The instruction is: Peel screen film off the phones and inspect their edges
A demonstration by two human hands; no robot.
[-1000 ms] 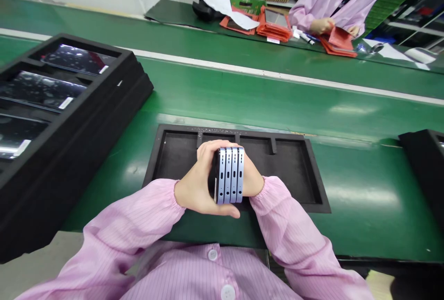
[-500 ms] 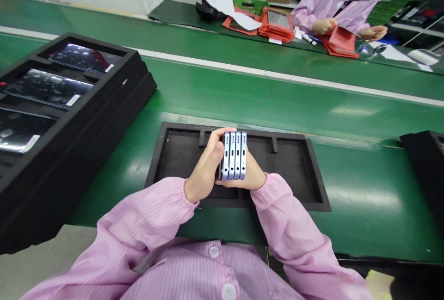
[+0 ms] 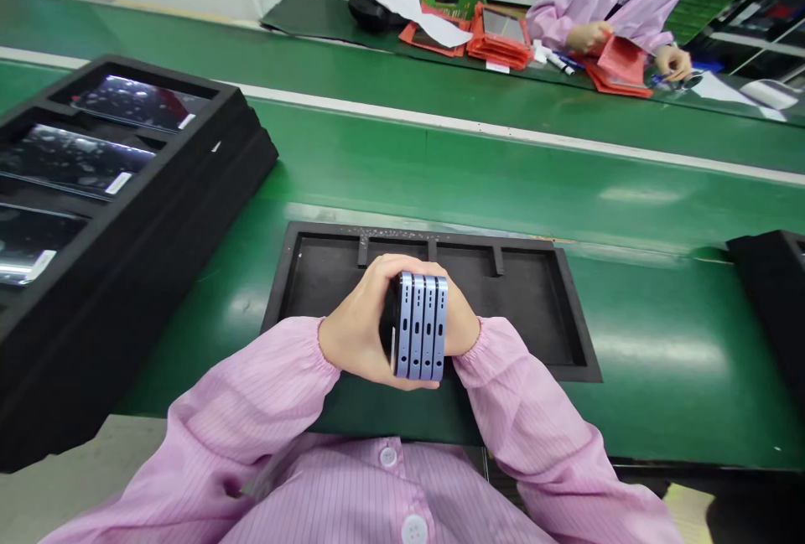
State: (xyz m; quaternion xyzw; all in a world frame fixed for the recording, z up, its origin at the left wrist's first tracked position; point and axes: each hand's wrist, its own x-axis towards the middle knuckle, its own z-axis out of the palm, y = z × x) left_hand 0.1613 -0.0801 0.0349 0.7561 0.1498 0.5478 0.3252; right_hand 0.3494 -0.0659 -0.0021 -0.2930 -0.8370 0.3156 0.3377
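**Four slim, blue-edged black phones (image 3: 423, 328) are sitting in my fingers over a shallow black foam tray (image 3: 575, 309)**

I'm holding the phones as one tight bundle, and in my view it is overlapping the middle of the tray; how high above it, I cannot tell. The four short ends are facing me, ports and all, so the long axes are running away from me, roughly along my line of sight. Neither hand is nearer: both are touching the bundle. My left hand (image 3: 357, 328) is wrapping the left side, its fingers curling over the far edge and its thumb passing under the near one, pinching the bundle between them. My right hand (image 3: 462, 319) is lying against the right face; its fingers are mostly hiding behind the phones, so I cannot tell exactly how they are bending.

For edges, I'm watching the tray's raised rim and the short dividers jutting in from its far wall. Left of the tray, a tall stack of black foam trays (image 3: 160, 246) is standing well apart; right of the tray, a black foam block (image 3: 764, 297) is sitting farther off. Glossy green surface (image 3: 660, 292) is stretching between the tray and both of them, giving me room sideways. Beyond the tray, a co-worker's hand (image 3: 589, 38) is handling red pouches (image 3: 620, 66), far out of my way.
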